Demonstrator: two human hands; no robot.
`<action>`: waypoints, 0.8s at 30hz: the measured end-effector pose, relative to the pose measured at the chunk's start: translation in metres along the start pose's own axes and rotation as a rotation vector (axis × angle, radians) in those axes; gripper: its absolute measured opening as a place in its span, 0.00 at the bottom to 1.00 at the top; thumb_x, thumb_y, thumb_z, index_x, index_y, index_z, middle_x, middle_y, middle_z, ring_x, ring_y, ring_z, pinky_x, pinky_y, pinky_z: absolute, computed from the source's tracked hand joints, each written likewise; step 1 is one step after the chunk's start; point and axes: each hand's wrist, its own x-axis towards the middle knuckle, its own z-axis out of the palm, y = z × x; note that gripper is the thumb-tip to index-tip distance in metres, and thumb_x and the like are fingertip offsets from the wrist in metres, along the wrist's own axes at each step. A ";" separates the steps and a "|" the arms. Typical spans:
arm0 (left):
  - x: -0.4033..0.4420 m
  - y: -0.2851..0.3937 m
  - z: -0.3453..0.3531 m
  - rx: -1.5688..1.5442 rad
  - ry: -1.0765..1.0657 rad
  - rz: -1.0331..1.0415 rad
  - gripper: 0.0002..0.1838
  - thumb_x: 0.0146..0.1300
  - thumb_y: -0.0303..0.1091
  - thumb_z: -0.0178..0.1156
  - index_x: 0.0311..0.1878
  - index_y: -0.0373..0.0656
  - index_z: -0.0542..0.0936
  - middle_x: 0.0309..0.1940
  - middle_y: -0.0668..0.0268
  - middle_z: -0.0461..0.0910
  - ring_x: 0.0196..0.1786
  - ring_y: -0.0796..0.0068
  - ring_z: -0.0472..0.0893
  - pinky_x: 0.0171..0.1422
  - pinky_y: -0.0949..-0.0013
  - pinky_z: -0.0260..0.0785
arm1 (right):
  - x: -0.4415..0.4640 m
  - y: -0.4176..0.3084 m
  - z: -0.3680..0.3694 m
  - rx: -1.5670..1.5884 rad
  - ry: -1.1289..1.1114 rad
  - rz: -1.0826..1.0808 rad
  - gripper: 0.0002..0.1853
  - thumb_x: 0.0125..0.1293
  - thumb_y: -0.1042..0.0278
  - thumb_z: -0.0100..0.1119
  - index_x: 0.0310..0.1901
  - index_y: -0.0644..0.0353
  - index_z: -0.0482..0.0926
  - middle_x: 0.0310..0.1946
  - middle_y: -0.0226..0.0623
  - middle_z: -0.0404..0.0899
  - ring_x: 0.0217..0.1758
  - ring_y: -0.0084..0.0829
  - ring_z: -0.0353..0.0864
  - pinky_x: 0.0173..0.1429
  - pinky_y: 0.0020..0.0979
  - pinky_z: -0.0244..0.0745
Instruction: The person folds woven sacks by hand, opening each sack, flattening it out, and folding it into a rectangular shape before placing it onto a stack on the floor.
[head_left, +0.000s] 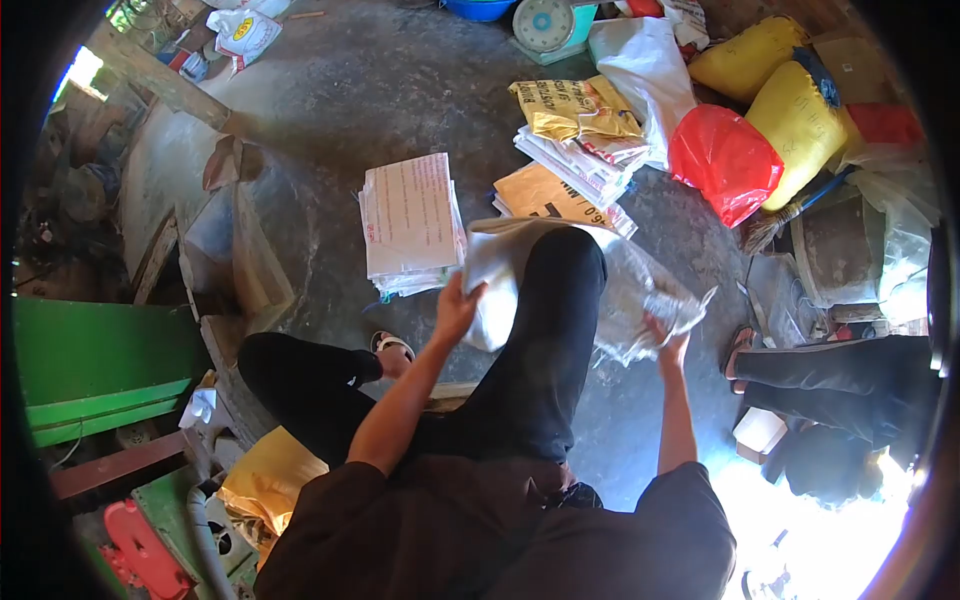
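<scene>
A whitish woven sack (640, 270) lies draped over my raised knee, its frayed end hanging at the right. My left hand (458, 308) is closed on the sack's left edge. At the frayed end, my right hand (668, 338) grips the bunched material, which partly covers the fingers. Just beyond my left hand, a stack of flat folded sacks (410, 218) rests on the floor. Behind the knee are a brown printed sack (552, 192) and a pile of folded white sacks (585, 165), topped by a yellow printed sack (575, 107).
A red bag (725, 163) and full yellow sacks (800, 125) stand at the right, near a dial scale (545, 25). Another person's legs (830, 375) reach in from the right. Green metal machinery (105, 355) is at the left.
</scene>
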 end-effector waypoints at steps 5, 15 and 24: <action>-0.051 -0.012 0.026 -0.020 -0.006 -0.036 0.13 0.66 0.34 0.64 0.49 0.38 0.80 0.34 0.53 0.83 0.38 0.69 0.81 0.45 0.63 0.72 | -0.085 0.003 0.021 -0.232 0.113 -0.249 0.23 0.59 0.62 0.75 0.52 0.65 0.80 0.46 0.37 0.83 0.47 0.31 0.80 0.52 0.36 0.75; -0.089 -0.012 0.023 0.202 -0.118 0.054 0.10 0.63 0.30 0.65 0.47 0.41 0.82 0.29 0.47 0.81 0.36 0.56 0.86 0.35 0.62 0.71 | -0.146 -0.022 0.086 -0.471 0.216 -0.329 0.12 0.59 0.71 0.63 0.43 0.68 0.82 0.36 0.50 0.85 0.42 0.44 0.86 0.48 0.39 0.76; 0.044 0.083 -0.021 -0.191 0.165 0.238 0.17 0.74 0.38 0.57 0.57 0.36 0.77 0.34 0.72 0.79 0.34 0.84 0.71 0.41 0.73 0.67 | 0.073 -0.200 0.093 -0.377 0.165 -0.353 0.23 0.60 0.53 0.73 0.41 0.70 0.84 0.35 0.52 0.87 0.41 0.41 0.88 0.46 0.41 0.77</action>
